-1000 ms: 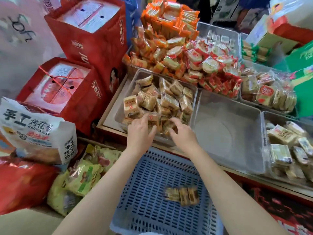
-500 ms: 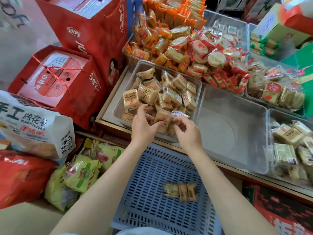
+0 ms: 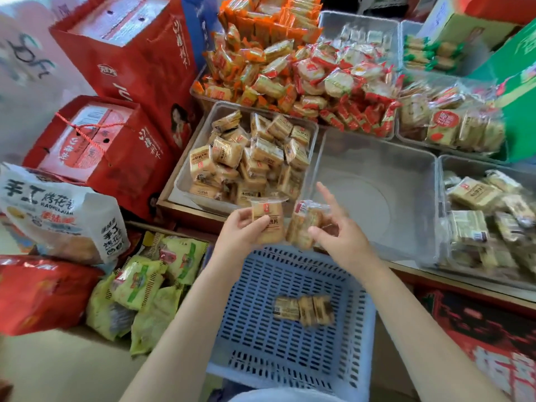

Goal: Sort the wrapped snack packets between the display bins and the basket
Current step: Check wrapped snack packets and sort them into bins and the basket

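A blue slatted plastic basket (image 3: pixel 261 329) sits nearest the person, with 1 cluster of brown wrapped snack packets (image 3: pixel 304 310) lying in it. Beyond its far edge stand a clear plastic bin of tan square packets (image 3: pixel 249 161) on the left and an empty clear plastic bin (image 3: pixel 374 192) to its right. Left of the basket lie green snack bags (image 3: pixel 145 288).

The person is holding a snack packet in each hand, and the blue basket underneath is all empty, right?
Not quite. The head view shows each hand, left hand and right hand, holding a packet, but the blue basket is not empty: a few wrapped packets lie in it.
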`<state>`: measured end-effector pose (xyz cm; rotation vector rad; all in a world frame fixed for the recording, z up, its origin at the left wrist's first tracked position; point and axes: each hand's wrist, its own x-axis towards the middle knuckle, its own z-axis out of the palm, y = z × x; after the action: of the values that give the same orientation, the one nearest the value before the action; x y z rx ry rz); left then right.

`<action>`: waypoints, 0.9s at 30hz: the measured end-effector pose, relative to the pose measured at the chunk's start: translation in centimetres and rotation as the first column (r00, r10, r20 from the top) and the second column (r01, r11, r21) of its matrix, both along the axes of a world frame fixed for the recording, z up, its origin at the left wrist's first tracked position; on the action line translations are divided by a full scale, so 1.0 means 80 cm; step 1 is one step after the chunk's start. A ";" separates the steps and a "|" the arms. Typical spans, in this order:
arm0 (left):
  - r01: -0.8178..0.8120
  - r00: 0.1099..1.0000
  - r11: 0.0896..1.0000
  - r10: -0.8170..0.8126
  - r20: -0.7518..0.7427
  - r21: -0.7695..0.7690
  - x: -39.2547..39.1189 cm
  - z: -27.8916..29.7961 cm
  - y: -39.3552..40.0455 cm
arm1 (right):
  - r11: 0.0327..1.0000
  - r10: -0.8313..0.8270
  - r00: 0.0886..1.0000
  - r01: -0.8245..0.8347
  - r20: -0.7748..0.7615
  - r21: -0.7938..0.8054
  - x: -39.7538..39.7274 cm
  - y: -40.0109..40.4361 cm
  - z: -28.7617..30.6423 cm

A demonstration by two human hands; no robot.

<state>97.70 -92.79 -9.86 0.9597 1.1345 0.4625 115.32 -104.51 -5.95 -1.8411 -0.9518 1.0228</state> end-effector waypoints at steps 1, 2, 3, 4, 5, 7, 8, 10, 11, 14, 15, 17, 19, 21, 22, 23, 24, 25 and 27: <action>-0.003 1.000 0.999 0.004 0.016 -0.032 0.001 0.001 -0.010 | 1.000 -0.021 0.999 0.020 -0.035 -0.021 0.001 -0.011 0.001; 0.005 1.000 0.999 -0.004 0.025 -0.051 0.002 0.002 -0.020 | 0.998 -0.050 0.996 0.046 -0.070 -0.048 0.002 -0.020 0.002; 0.024 0.999 0.998 -0.022 0.029 -0.064 0.004 0.003 -0.028 | 0.995 -0.075 0.991 0.067 -0.108 -0.077 0.002 -0.028 0.004; 0.050 0.998 0.996 -0.048 0.034 -0.075 0.006 0.005 -0.037 | 0.991 -0.093 0.986 0.078 -0.138 -0.108 0.001 -0.035 0.005; 0.085 0.996 0.993 -0.081 0.046 -0.082 0.009 0.008 -0.046 | 0.988 -0.096 0.983 0.076 -0.158 -0.132 0.000 -0.041 0.007; 0.188 0.982 0.981 -0.187 0.031 -0.041 0.018 0.016 -0.065 | 0.987 -0.082 0.982 0.056 -0.172 -0.152 -0.003 -0.049 0.013; 0.240 0.971 0.971 -0.240 0.005 -0.005 0.022 0.021 -0.074 | 0.987 -0.084 0.979 0.056 -0.186 -0.150 -0.004 -0.051 0.018; 0.282 0.960 0.959 -0.281 -0.012 0.035 0.031 0.030 -0.090 | 0.986 -0.106 0.965 0.072 -0.238 -0.149 -0.004 -0.054 0.027; 0.285 0.958 0.958 -0.285 -0.010 0.043 0.034 0.034 -0.094 | 0.987 -0.113 0.953 0.076 -0.282 -0.141 -0.004 -0.056 0.032; 0.345 0.938 0.936 -0.341 -0.054 0.066 0.040 0.049 -0.101 | 0.993 -0.063 0.946 0.027 -0.318 -0.117 -0.006 -0.068 0.038; 0.366 0.930 0.928 -0.361 -0.073 0.069 0.042 0.054 -0.103 | 0.993 -0.046 0.953 0.011 -0.300 -0.118 -0.006 -0.071 0.038; 0.364 0.930 0.929 -0.359 -0.083 0.060 0.044 0.061 -0.106 | 0.994 -0.066 0.947 0.034 -0.314 -0.107 -0.004 -0.076 0.038; 0.334 0.942 0.942 -0.333 -0.033 0.029 0.044 0.064 -0.108 | 0.991 -0.123 0.921 0.092 -0.368 -0.101 0.000 -0.080 0.040; 0.307 0.950 0.951 -0.306 0.061 -0.018 0.038 0.067 -0.106 | 0.988 -0.142 0.902 0.108 -0.407 -0.106 0.006 -0.084 0.043; 0.278 0.956 0.959 -0.271 0.117 -0.056 0.034 0.067 -0.105 | 0.990 -0.134 0.888 0.102 -0.439 -0.097 0.009 -0.085 0.042; 0.254 0.957 0.962 -0.236 0.171 -0.098 0.031 0.068 -0.104 | 0.992 -0.127 0.864 0.099 -0.487 -0.083 0.011 -0.086 0.042; 0.246 0.953 0.960 -0.213 0.218 -0.137 0.028 0.068 -0.103 | 0.993 -0.119 0.835 0.099 -0.538 -0.066 0.012 -0.088 0.042; 0.250 0.945 0.954 -0.202 0.258 -0.168 0.026 0.070 -0.104 | 0.994 -0.109 0.809 0.099 -0.578 -0.049 0.012 -0.089 0.042; 0.268 0.930 0.944 -0.201 0.307 -0.192 0.025 0.073 -0.106 | 0.994 -0.102 0.788 0.096 -0.607 -0.042 0.010 -0.091 0.046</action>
<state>99.69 -101.25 -4.00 0.7837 0.7802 0.2539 116.12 -111.76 -2.27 -1.3917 -0.4474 1.4324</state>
